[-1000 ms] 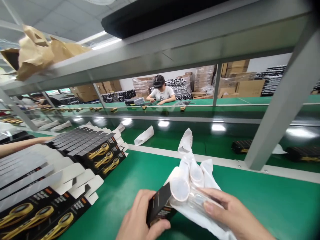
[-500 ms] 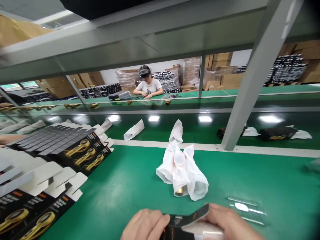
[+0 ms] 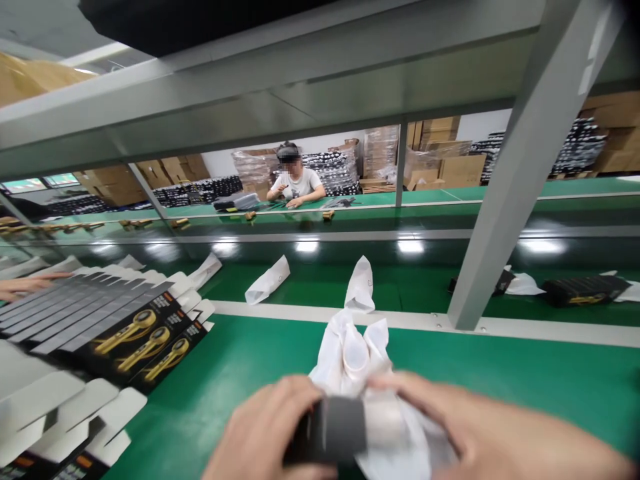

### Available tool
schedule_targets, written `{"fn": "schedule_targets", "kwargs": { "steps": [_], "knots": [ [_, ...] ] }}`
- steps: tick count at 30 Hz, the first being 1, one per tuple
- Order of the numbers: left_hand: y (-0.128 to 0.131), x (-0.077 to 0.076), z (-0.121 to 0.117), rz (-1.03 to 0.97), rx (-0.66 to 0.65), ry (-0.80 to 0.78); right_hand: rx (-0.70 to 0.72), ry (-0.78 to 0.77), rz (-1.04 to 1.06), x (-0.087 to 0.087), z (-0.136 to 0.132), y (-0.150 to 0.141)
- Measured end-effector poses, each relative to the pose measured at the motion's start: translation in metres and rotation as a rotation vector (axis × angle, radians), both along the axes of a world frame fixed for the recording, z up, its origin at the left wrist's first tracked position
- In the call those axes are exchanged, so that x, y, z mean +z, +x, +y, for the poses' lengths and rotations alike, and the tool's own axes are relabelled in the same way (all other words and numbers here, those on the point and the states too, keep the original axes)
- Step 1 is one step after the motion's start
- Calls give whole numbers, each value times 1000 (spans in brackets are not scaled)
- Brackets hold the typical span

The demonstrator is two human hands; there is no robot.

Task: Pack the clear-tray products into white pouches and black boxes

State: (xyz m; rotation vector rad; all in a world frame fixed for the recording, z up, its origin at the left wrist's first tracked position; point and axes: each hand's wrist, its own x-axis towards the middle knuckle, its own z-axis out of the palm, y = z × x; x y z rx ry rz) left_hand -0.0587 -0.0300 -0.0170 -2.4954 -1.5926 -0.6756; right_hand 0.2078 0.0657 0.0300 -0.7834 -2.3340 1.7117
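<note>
My left hand [image 3: 265, 427] is closed around a small black carton [image 3: 345, 427] at the bottom middle. My right hand [image 3: 430, 407] grips a white wrapped item [image 3: 395, 433] against the carton's right end; blur hides whether it is partly inside. Just beyond my hands lie several white pouches [image 3: 333, 347] on the green table, their near ends hidden by my fingers. A rounded end shows through the middle pouch.
Black printed cartons [image 3: 165, 333] with raised white flaps stand in rows on the left, with another person's hand [image 3: 30, 287] behind them. White pouches [image 3: 267, 280] lie on the green belt [image 3: 315, 293] beyond a metal rail. A slanted grey post [image 3: 505, 200] rises at right. A co-worker [image 3: 295, 180] sits opposite.
The carton's raised flap no longer shows. My right hand has moved up and left, now with a white wrapped item at the carton's end. The view has shifted slightly.
</note>
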Motion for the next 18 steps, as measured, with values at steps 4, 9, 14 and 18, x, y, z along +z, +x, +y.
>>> {"fn": "schedule_targets", "kwargs": {
  "steps": [4,9,14,18],
  "knots": [
    [-43,12,89,-62,358,-201,-417,520,-234,-19,95,-18],
    [-73,-17,196,-84,459,-206,-378,777,-414,-82,159,-77],
    [-66,-38,237,-195,390,-294,-392,914,-483,-107,160,-92],
    [-33,-21,226,-510,323,-390,-452,966,-458,-87,148,-67]
  ]
}}
